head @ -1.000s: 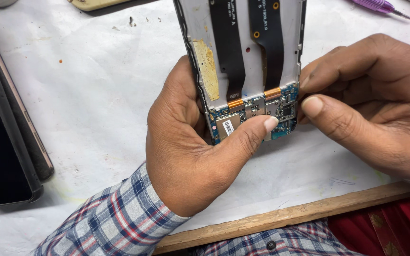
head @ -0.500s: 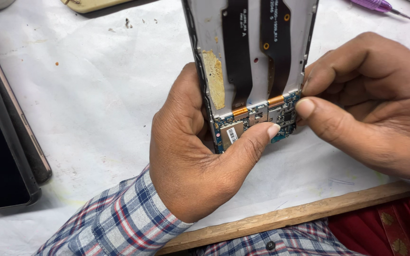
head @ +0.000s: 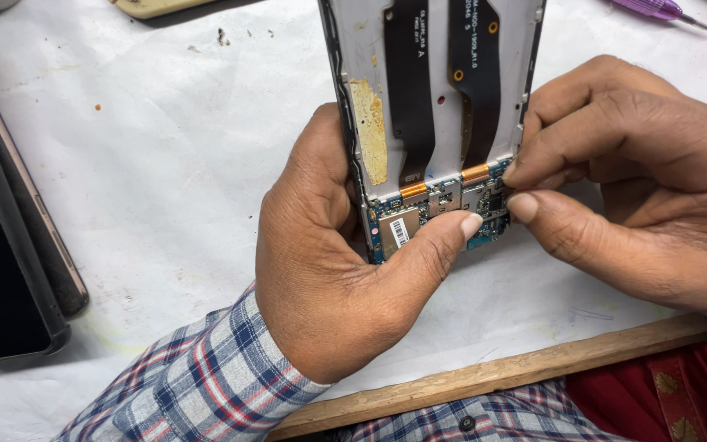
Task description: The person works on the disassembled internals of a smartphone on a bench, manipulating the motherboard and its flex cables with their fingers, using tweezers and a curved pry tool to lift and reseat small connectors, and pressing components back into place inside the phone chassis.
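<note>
Opened phone [head: 435, 106] between hands; left [head: 337, 262] grips, right [head: 623, 180] pinches.

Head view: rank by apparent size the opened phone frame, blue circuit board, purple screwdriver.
1. Opened phone frame, largest, though cut off at the top edge.
2. Blue circuit board, partly under the left hand's thumb.
3. Purple screwdriver, smallest; farther away and cropped, so unsure.

A single head-worn camera looked steeply down from close above, facing forward over the white-covered desk [head: 149, 164]; the hands filled the frame's middle and right, the desk's wooden near edge [head: 484, 376] ran along the bottom
</note>
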The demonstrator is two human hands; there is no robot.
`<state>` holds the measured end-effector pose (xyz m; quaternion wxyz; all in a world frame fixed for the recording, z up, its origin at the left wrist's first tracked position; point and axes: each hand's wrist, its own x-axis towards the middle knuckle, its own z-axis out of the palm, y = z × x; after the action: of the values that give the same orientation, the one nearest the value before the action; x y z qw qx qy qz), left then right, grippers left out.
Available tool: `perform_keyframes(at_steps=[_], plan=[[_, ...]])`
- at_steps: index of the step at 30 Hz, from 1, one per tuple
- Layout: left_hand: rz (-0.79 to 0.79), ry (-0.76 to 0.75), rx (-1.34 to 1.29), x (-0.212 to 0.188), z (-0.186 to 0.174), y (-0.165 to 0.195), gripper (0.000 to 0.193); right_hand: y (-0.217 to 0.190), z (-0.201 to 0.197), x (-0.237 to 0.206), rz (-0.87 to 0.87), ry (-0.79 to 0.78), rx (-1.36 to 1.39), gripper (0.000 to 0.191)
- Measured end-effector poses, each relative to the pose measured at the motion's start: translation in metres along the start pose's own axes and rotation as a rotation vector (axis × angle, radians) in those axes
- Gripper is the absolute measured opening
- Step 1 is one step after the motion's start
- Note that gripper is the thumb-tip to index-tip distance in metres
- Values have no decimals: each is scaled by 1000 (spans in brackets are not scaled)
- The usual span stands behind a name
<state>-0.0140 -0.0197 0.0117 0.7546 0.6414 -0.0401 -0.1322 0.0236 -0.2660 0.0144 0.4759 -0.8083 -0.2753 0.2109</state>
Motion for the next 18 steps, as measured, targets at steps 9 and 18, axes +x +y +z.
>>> perform_keyframes(at_steps=[9, 18], plan=[[42, -19, 16, -3, 0, -5, 42, -5, 3, 0, 147, 51, -29, 12], [-27, -8, 88, -2, 1, -2, 43, -2, 0, -4, 334, 68, 127, 15]])
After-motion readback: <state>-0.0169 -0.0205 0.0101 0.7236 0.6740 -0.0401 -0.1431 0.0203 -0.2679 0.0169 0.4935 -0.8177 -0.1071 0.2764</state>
